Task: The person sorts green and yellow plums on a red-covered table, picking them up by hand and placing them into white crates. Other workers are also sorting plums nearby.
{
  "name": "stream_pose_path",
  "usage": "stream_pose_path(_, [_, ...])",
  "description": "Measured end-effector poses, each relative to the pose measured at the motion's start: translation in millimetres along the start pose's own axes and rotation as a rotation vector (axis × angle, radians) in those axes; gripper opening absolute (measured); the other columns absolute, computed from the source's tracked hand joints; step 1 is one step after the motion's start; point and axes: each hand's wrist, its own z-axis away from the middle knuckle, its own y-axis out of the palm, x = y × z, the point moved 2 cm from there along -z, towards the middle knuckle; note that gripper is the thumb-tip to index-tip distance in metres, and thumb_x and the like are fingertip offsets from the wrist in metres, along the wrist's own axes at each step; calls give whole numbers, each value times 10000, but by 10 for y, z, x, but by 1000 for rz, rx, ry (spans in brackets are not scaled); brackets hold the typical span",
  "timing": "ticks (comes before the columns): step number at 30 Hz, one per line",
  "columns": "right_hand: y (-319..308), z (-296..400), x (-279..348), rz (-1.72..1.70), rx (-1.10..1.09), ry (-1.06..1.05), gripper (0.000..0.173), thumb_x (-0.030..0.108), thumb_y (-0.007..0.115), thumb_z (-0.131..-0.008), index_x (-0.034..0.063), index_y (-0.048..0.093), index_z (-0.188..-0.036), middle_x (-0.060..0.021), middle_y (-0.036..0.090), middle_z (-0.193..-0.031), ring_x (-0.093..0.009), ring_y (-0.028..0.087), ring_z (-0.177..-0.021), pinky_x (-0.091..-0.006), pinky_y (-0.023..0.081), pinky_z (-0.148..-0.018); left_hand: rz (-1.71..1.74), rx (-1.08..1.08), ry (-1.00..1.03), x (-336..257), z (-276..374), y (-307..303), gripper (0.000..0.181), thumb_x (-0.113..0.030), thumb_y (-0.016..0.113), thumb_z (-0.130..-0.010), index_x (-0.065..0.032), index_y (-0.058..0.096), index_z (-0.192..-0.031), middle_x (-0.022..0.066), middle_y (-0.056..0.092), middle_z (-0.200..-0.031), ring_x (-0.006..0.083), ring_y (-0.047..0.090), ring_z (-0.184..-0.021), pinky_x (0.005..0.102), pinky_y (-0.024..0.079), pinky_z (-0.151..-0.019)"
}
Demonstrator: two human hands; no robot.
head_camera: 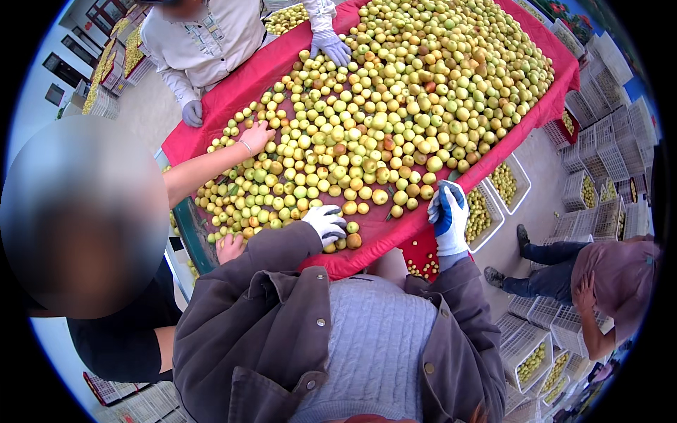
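Note:
Yellow-green round fruits (381,121), some reddish, lie heaped on a sorting table lined with red cloth (370,254). My left hand (326,224), in a white and grey glove, rests palm down on fruits at the near edge, its fingers over a few of them; whether it grips one I cannot tell. My right hand (449,211), in a white and blue glove, is raised at the table's right edge beside the red cloth, its fingers curled; whether something is inside them is hidden. A few green leaves lie between the fruits near it.
A co-worker's bare hands (256,137) reach in from the left; another's gloved hand (331,47) is on the fruits across the table. White crates of fruit (484,217) stand below the right edge. Stacked crates (597,132) and a standing person (608,280) are farther right.

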Motion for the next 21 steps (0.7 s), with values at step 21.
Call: stream_pose_path(21, [-61, -23, 19, -99, 59, 5, 229, 210, 582, -1015, 25, 600, -1149, -58, 611, -721, -143, 574, -507, -242, 433, -405, -111, 103, -28, -234, -464, 223, 600, -339, 685, -870, -214, 513, -1431, 79, 353, -1579, 475, 234, -1457, 686, 161, -1165])
